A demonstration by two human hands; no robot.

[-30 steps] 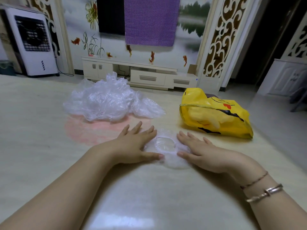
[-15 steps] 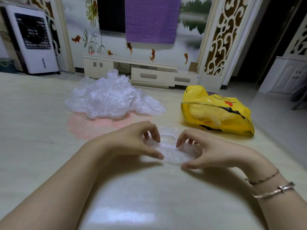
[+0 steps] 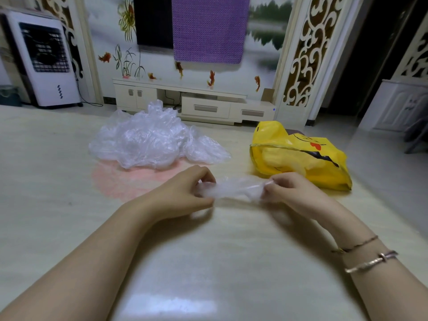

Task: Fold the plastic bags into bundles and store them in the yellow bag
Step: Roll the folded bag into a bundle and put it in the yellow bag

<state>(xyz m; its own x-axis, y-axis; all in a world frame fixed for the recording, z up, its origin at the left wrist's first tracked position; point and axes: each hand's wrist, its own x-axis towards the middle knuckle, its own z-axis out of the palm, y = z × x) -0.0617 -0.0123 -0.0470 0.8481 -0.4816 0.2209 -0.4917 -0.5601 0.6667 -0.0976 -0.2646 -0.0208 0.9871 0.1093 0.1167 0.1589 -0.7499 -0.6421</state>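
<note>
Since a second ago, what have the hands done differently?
Both hands lay flat on the clear bag; now the left hand and right hand pinch its ends, lifting and stretching it sideways. The bag pile and yellow bag stayed put.

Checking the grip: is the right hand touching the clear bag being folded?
Touching. The head view shows the right hand pinching one end of the clear bag.

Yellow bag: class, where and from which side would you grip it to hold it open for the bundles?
Probably pinch the upper rim of the yellow bag from its left side: the mouth gapes that way and the rim stands raised, clear of the floor.
</note>
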